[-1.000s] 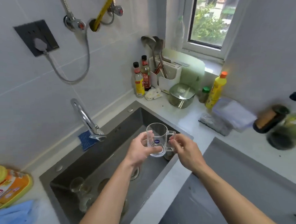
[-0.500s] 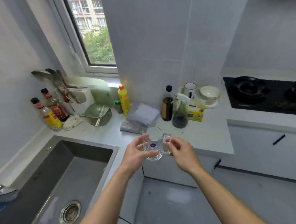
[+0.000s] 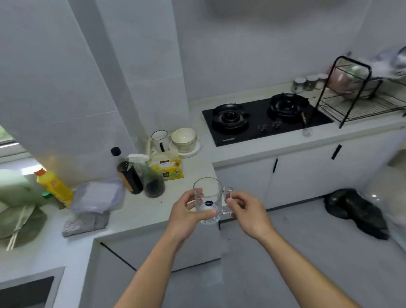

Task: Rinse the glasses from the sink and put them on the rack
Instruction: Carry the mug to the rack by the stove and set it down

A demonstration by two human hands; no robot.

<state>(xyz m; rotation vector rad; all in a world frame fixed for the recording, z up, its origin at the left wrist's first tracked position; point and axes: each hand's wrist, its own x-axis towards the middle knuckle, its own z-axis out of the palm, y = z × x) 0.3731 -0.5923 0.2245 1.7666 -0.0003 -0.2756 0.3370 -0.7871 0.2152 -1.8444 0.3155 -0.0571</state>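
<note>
Nearest, both hands hold one clear glass mug (image 3: 208, 200) upright, mouth up, in the air just off the corner of the desk (image 3: 139, 213), in front of the black hob (image 3: 259, 119) and to its left. The left hand (image 3: 187, 216) is curled round the body, thumb across the lower front beneath a small blue sticker (image 3: 209, 203). The right hand (image 3: 249, 212) pinches the handle (image 3: 229, 199) between thumb and fingertips. Neither hand is free. The mug looks like thick pressed glass, so I judge it stiff, somewhat weighty for its size, and brittle against tile or metal. If it has just come from the sink it is probably wet and slick on the smooth wall, though no drops can be made out. The handle is the surest hold, since fingers hooked through it cannot slide, and a second hand on the body or under the base steadies it. The rim is the part to keep away from knocks. Further off, dark bottles (image 3: 130, 178) and a yellow box (image 3: 167, 166) stand on the desk to the left of the hob, near enough to the mug to be bumped. A corner of the sink (image 3: 21, 295) shows far to the hob's left. Farthest, the black wire rack (image 3: 369, 108) stands just right of the hob on the same desk, its lower shelf mostly bare and a bowl or pot on the upper tier. Set down there, the mug would likely sit best mouth down on the wires, lowered gently.
</note>
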